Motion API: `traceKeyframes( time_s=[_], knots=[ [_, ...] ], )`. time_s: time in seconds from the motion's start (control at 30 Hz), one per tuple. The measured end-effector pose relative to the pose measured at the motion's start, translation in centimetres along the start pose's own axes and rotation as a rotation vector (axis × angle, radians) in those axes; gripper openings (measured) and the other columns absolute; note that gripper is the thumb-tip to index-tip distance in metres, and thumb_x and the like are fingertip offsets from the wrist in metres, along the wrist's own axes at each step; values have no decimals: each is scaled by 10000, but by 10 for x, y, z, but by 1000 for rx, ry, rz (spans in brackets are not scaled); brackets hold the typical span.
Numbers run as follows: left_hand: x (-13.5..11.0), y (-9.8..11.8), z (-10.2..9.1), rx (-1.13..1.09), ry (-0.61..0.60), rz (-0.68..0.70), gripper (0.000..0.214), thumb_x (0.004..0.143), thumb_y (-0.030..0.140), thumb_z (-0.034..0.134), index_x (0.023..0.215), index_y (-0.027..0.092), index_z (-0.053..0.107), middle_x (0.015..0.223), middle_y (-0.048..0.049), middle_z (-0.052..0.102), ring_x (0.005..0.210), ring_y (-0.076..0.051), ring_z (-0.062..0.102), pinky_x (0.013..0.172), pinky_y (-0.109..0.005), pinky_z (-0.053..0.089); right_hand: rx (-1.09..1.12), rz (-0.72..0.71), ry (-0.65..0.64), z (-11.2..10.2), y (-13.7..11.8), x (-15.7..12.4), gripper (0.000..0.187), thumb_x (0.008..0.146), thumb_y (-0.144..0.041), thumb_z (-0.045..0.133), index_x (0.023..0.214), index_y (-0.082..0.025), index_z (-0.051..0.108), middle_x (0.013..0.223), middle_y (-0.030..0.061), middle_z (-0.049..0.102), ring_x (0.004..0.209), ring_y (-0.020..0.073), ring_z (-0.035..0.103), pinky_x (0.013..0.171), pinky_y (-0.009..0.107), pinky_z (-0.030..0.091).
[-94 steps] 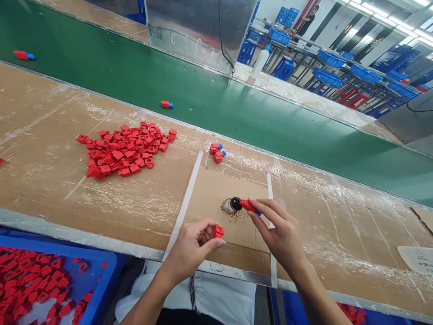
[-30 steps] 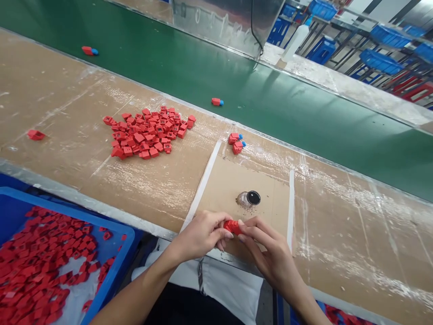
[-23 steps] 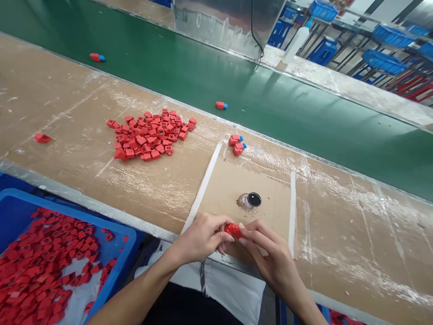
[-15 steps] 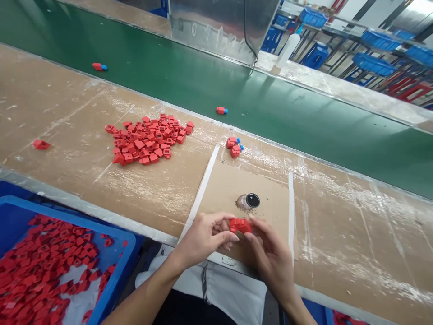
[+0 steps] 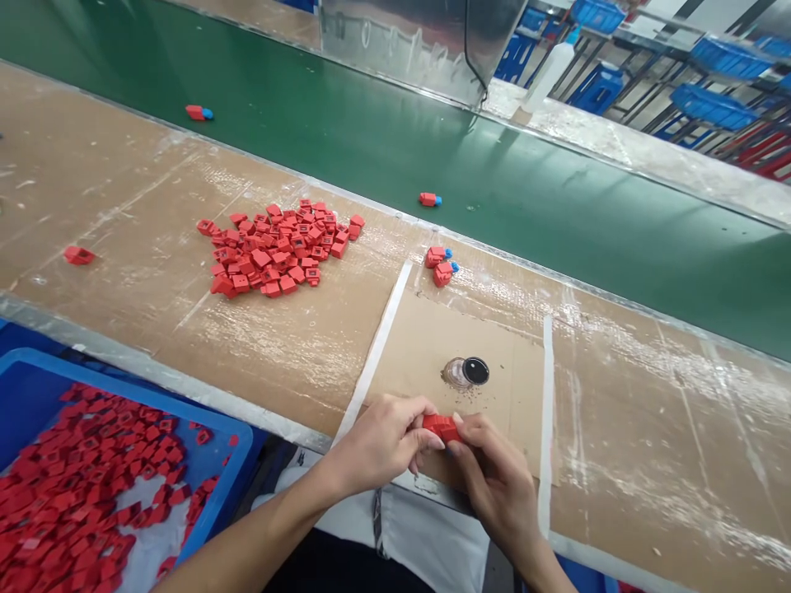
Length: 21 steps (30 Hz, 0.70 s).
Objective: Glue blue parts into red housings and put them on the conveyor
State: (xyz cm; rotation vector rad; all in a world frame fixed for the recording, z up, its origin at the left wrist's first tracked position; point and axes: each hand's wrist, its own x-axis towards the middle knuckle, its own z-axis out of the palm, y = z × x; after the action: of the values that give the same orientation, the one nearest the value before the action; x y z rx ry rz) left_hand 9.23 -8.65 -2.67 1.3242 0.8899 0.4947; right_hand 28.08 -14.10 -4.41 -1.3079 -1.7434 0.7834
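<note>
Between my two hands, just above the front edge of the table, is a small red plastic part (image 5: 440, 426). My left hand (image 5: 392, 441) pinches its left end with thumb and fingers. At its right end, my right hand (image 5: 500, 473) grips with thumb and forefinger. The fingers cover both ends, so I cannot tell whether it is one part or two pressed together. Beyond the hands, a round black-topped object (image 5: 475, 371) rests on a cardboard sheet (image 5: 414, 354) edged with white tape.
A heap of red parts (image 5: 278, 251) lies on the table at left. Two red parts with blue tips (image 5: 442, 273) sit near the green belt (image 5: 346, 136), which carries a red-and-blue piece (image 5: 428, 199) and another. A blue bin (image 5: 210, 412) of red parts stands lower left.
The view has shifted slightly. My hands have drawn a little closer together around the red part. The pieces on the belt have moved slightly right relative to the table.
</note>
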Motion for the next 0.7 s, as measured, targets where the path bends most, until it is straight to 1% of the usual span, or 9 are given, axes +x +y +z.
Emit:
traceKeyframes(
  time_s=[0.2, 0.33, 0.5, 0.57, 0.7],
  knots=[
    [0, 3, 0, 5, 12, -19, 104, 869, 198, 553, 888, 171, 652, 545, 40, 568, 509, -115, 597, 536, -175, 446, -20, -65, -70, -3, 4, 3, 181, 945, -75, 526, 1029, -217, 599, 965, 45, 637, 834, 143, 627, 735, 230, 490],
    [1, 2, 2, -6, 36, -33, 92, 868, 215, 569, 889, 167, 645, 549, 34, 578, 504, -120, 602, 517, -181, 450, -39, -92, -100, -7, 5, 7, 198, 944, -73, 529, 1065, -215, 596, 989, 54, 647, 867, 147, 642, 760, 227, 501],
    [0, -2, 3, -33, 64, -27, 83, 877, 215, 558, 862, 167, 624, 592, 29, 580, 504, -127, 614, 485, -194, 453, -80, -97, -108, -6, 2, 12, 209, 960, -91, 505, 1092, -233, 584, 988, 48, 661, 826, 145, 651, 719, 220, 508],
    [0, -4, 2, -76, 73, -16, 91, 879, 222, 564, 882, 162, 633, 618, 30, 567, 518, -126, 610, 496, -205, 474, -98, -121, -100, -3, 0, 14, 205, 966, -103, 496, 1090, -237, 588, 1001, 53, 670, 839, 151, 661, 718, 220, 515],
    [3, -8, -4, -177, 72, -9, 151, 862, 266, 630, 950, 145, 654, 634, 30, 562, 533, -121, 588, 536, -237, 529, -114, -152, -5, 3, 0, 18, 212, 975, -123, 481, 1113, -240, 592, 1008, 54, 685, 875, 157, 678, 751, 221, 534]
  ],
)
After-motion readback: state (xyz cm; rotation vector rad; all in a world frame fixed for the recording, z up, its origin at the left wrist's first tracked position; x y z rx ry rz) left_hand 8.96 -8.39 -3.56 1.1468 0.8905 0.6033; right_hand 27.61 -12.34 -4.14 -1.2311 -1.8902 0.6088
